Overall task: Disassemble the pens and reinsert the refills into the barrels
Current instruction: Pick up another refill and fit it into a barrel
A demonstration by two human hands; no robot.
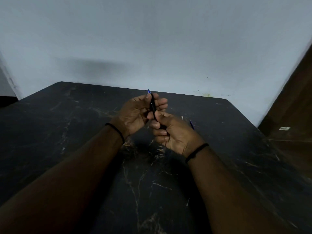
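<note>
two hands hold one thin black plastic pen with a blue tip (153,105) up in the air, above the middle of the dark marble-look counter (84,125), nearer its far edge. the pen stands almost straight up, with the blue tip at the top, poking out past the fingers.

the left hand (135,114) has its fingers and thumb curled round the top half of the pen. the right hand (170,132) has its fingers curled round the bottom half, with the thumb pressed on the side. so each grip is closed tight on the pen, and the two hands touch in the middle.

this looks like the step where the pen gets pulled or twisted apart. to do it well, keep one hand still and turn the other one slowly. keep the pen over the counter, so a small bit that pops out lands there and not on the floor. do not bend the pen, or the thin part inside could bend too.

near the right edge of the counter lies a small blue pen piece (192,124), and just beside it a tiny pale piece (182,117). they are too small to tell what they are.
</note>
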